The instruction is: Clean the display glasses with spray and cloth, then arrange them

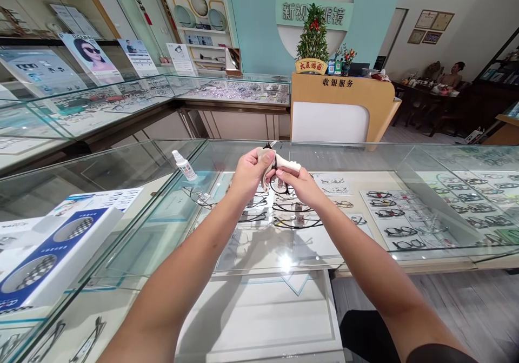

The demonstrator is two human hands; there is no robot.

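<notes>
left hand (250, 172): fingers curled shut, thumb pressing a pale soft cleaning cloth (284, 164) against them
right hand (298, 183): fingers pinched closed on thin black wire-rimmed eyeglasses (279, 191), cloth end lying over the fingertips
eyeglasses: between both sets of fingers, one rim hanging just below the thumbs
glass display counter (365, 157): under the fingers, not touching; rows of frames inside
small white spray bottle (184, 164): on the glass, left of the left fingers, well apart
blue-and-white printed box (48, 255): far left of the fingers
</notes>
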